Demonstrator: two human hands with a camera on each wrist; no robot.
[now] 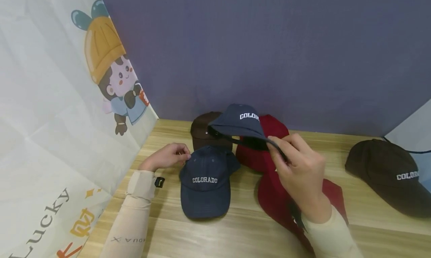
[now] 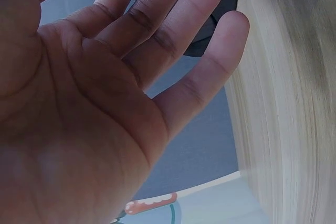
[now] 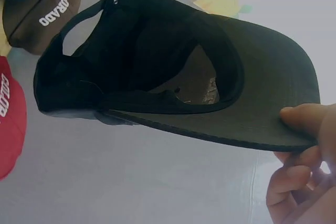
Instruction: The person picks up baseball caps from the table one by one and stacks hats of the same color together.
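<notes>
My right hand (image 1: 301,170) pinches the brim of a navy baseball cap (image 1: 237,121) and holds it up in the air. Its open underside and back strap loop show in the right wrist view, with the thumb on the brim (image 3: 268,87). Another navy cap (image 1: 205,183), lettered COLORADO, lies on the table with its brim toward me; more navy cloth (image 1: 233,162) shows behind it. My left hand (image 1: 170,155) is beside that cap's upper left, fingers loosely bent; whether they touch it I cannot tell. In the left wrist view the palm (image 2: 79,114) holds nothing.
A brown cap (image 1: 205,129) stands at the back, partly hidden, beside a red cap (image 1: 274,127). More red cap fabric (image 1: 274,194) lies under my right forearm. Another brown cap (image 1: 380,172) sits far right. A grey-blue wall (image 1: 269,55) bounds the wooden table (image 1: 168,228).
</notes>
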